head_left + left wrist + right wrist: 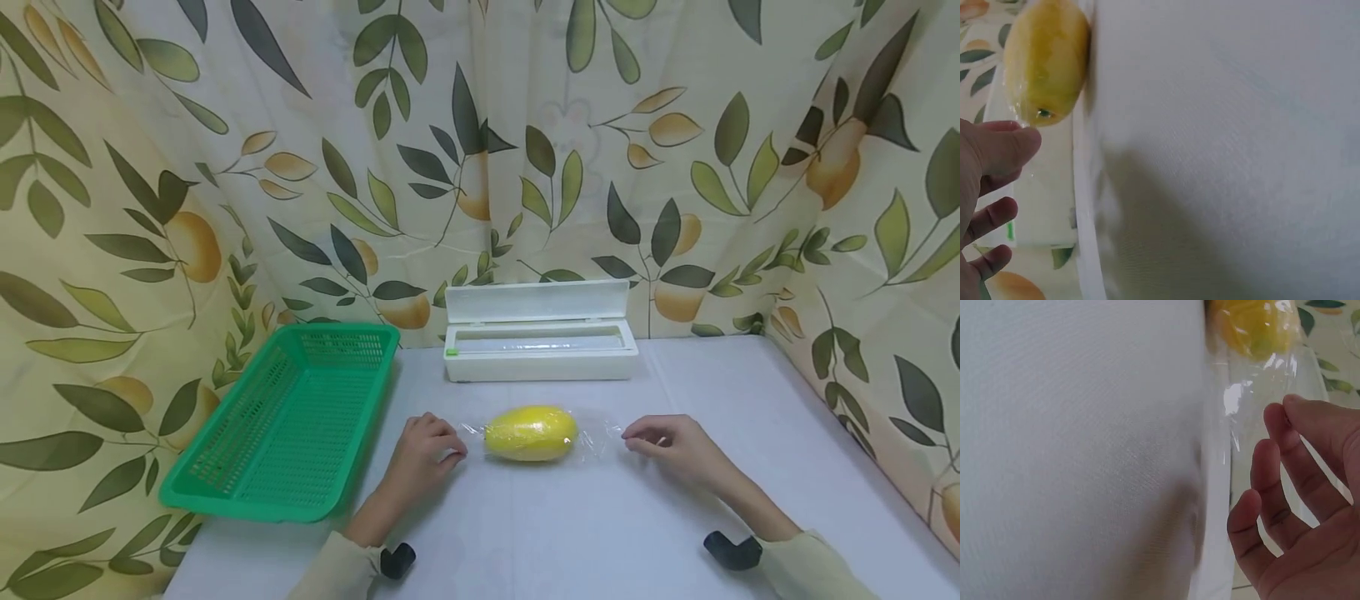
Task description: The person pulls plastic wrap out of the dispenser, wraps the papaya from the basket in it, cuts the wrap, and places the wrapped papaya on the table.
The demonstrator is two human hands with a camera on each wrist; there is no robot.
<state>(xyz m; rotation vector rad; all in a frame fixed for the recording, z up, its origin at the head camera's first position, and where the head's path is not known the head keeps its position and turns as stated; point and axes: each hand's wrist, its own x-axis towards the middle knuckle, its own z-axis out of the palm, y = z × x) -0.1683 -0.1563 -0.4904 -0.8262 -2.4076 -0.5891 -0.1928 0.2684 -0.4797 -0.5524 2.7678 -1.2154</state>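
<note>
A yellow oval fruit (531, 433), perhaps a mango, lies on the white tablecloth, wrapped in clear cling film (596, 435) that sticks out loosely at both ends. My left hand (426, 454) is at the fruit's left and pinches the film's left end between thumb and forefinger; in the left wrist view the other fingers (991, 219) are spread apart. On the opposite side, my right hand (678, 450) pinches the right end of the film with thumb and forefinger, its other fingers loosely bent. Neither hand touches the fruit itself.
Behind the fruit stands a white cling film dispenser (540, 367), its lid (537, 302) raised and a roll inside. A green plastic basket (247, 510) sits at the left. Leaf-patterned curtains (525, 167) surround the table's back and sides.
</note>
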